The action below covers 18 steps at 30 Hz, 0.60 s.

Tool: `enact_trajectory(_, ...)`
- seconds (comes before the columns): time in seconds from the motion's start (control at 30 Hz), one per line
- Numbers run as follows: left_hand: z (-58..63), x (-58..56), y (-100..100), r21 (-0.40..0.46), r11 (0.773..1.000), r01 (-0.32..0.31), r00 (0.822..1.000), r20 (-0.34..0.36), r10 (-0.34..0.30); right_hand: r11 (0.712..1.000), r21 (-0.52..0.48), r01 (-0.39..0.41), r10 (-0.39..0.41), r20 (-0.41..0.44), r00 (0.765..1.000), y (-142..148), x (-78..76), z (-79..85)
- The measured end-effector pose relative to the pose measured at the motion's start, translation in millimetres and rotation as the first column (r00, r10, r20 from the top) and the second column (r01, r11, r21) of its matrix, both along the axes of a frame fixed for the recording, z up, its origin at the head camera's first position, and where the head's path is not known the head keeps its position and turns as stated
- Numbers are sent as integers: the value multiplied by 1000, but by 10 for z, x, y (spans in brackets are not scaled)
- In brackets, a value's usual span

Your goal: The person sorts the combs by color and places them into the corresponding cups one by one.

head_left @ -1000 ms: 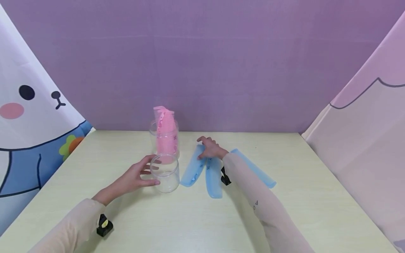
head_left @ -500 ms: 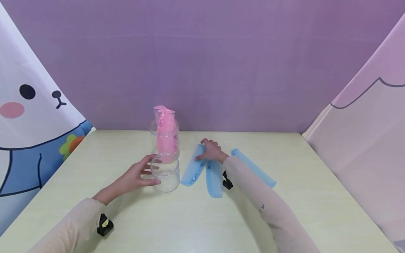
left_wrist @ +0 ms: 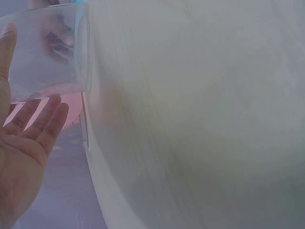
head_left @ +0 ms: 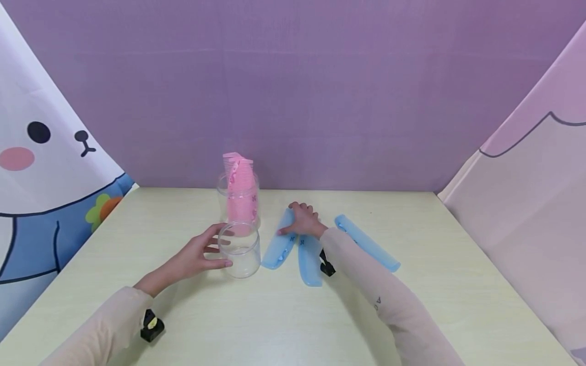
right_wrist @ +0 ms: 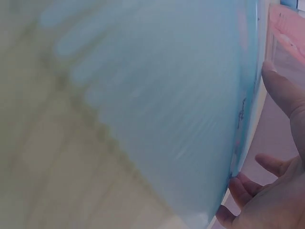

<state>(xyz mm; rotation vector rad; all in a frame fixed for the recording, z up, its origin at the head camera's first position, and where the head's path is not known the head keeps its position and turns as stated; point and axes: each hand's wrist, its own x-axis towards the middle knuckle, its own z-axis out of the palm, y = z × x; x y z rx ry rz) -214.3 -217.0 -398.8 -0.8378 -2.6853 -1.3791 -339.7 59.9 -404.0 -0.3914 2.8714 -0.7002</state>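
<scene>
Closer now, right fingers (head_left: 297, 207) at blue comb (head_left: 277, 250)

There's a purple cloth (head_left: 320, 101) hung right across the back, faintly creased, rising behind the pale yellowish tabletop (head_left: 256, 325). Over on the left slants a printed sheet (head_left: 41, 71) with a white cartoon animal (head_left: 52, 178) in blue, a green-petalled flower (head_left: 103, 208) with an orange centre beside it. The right-hand sheet (head_left: 526, 203) runs pink above a dark wavy line (head_left: 522, 140), paler below.
</scene>
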Motion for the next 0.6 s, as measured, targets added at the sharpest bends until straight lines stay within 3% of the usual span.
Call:
enact_trajectory(0.37, -10, -11, -5, 0, 1000, 3, 1000, -10, -3, 999, -39, -23, 23, -2, 1000, -32, -27, 38)
enact_trajectory(0.6, -14, -13, -9, 7, 1000, 6, 1000, -7, -6, 996, -85, 2, 0, 28, 1000, -92, -32, 79)
